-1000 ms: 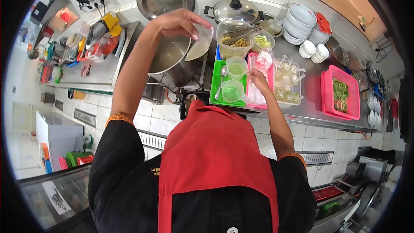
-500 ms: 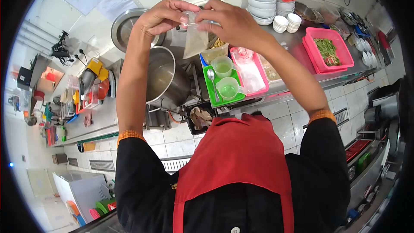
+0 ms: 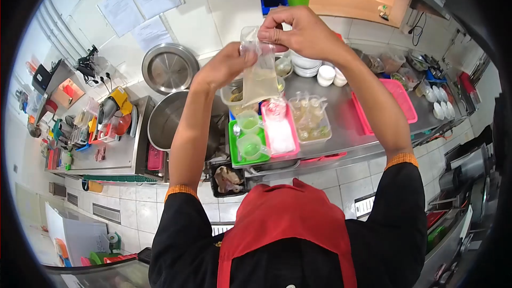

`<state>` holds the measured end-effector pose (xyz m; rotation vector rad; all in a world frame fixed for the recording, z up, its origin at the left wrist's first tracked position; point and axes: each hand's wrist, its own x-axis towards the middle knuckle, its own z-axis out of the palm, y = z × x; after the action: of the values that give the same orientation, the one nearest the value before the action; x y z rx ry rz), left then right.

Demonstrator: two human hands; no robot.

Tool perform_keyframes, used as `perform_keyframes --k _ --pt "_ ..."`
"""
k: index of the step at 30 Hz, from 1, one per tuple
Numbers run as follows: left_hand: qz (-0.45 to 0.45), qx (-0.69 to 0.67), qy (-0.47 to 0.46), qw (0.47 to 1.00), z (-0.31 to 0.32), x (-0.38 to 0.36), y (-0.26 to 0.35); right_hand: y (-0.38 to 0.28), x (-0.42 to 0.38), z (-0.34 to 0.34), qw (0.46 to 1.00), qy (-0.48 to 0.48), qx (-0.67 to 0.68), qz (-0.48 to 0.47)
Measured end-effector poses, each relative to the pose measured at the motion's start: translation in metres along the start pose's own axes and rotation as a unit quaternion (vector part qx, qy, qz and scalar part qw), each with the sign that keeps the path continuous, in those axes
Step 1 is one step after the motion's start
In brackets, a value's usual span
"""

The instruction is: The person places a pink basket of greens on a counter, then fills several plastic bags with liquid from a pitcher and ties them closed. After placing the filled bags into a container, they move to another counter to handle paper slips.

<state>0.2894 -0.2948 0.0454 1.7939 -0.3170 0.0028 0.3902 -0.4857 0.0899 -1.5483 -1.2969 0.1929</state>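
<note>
A clear plastic bag (image 3: 260, 82) of pale cloudy liquid hangs upright in the air, its top gathered between my hands. My left hand (image 3: 226, 65) is closed round the bag's neck from the left. Pinched at the upper right of the neck is my right hand (image 3: 300, 33), its fingers bent against the plastic. Below hang-level, a green tray (image 3: 234, 156) bears two clear measuring jugs (image 3: 249, 146) and a spoon. Next to it lies a pink tray (image 3: 280, 133) with white contents and small plastic bags.
A large steel pot (image 3: 160, 122) stands left of the trays. A clear container (image 3: 313, 128) of filled bags is on the steel counter (image 3: 341, 114). Farther right are white bowls (image 3: 326, 74) and a pink basket (image 3: 401, 104). A round steel lid (image 3: 169, 69) leans on the wall.
My view has shifted, showing more wall and counter. My left hand has moved from the bag's rim to closing round its neck. The bag of liquid stays held between both hands.
</note>
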Motion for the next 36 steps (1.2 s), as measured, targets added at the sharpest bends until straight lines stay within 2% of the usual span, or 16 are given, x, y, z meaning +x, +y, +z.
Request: perform_keyframes --k 1,4,6,8,10,12,14,16,18,21,24,26,28,30,34,36 --pt "0.104 -0.004 -0.056 0.993 0.003 0.01 -0.018 -0.005 -0.009 -0.01 0.999 -0.019 0.004 0.031" --pt "0.066 -0.024 -0.021 0.997 0.048 0.027 0.005 -0.007 -0.034 -0.039 0.996 -0.049 -0.063 0.032" --pt "0.054 -0.048 0.004 0.997 0.073 0.039 0.01 -0.009 -0.044 -0.064 0.997 -0.019 0.042 0.068" --pt "0.127 0.026 0.092 0.987 0.098 0.049 0.018 -0.014 -0.045 -0.102 0.966 0.209 -0.024 -0.152" --pt "0.056 0.133 0.129 0.981 0.115 0.053 0.017 -0.004 -0.052 -0.097 0.925 0.078 -0.195 -0.316" --pt "-0.013 0.282 0.137 0.949 0.123 0.053 0.008 -0.005 -0.066 -0.105 0.931 -0.172 -0.282 -0.157" --pt "0.053 0.272 0.144 0.95 0.153 0.044 0.018 -0.015 -0.077 -0.11 0.968 -0.015 -0.185 -0.167" --pt "0.06 0.207 0.193 0.957 0.177 0.045 -0.011 -0.005 -0.099 -0.094 0.968 -0.019 -0.154 -0.198" --pt "0.016 0.314 0.208 0.926 0.188 0.041 -0.046 0.014 -0.113 -0.087 0.939 -0.173 -0.182 -0.234" --pt "-0.007 0.203 0.1 0.974 0.208 0.031 -0.082 0.049 -0.133 -0.085 0.935 -0.147 -0.189 -0.26" --pt "-0.002 0.191 0.104 0.976 0.245 0.014 -0.052 0.064 -0.166 -0.082 0.955 -0.071 -0.264 -0.115" --pt "-0.039 0.182 0.09 0.978 0.257 0.011 -0.061 0.065 -0.184 -0.072 0.996 0.063 0.055 0.003" --pt "0.025 0.286 0.166 0.943 0.269 0.011 -0.092 0.069 -0.205 -0.077 0.996 0.032 -0.007 -0.083" --pt "0.042 0.345 0.105 0.932 0.281 0.009 -0.087 0.069 -0.226 -0.084 0.961 -0.052 -0.131 -0.239" --pt "0.112 0.256 0.065 0.958 0.31 0.0 -0.08 0.054 -0.285 -0.089 0.967 0.014 -0.251 -0.024" --pt "0.138 0.319 0.05 0.936 0.327 -0.001 -0.072 0.039 -0.309 -0.08 0.966 0.113 -0.219 -0.075"
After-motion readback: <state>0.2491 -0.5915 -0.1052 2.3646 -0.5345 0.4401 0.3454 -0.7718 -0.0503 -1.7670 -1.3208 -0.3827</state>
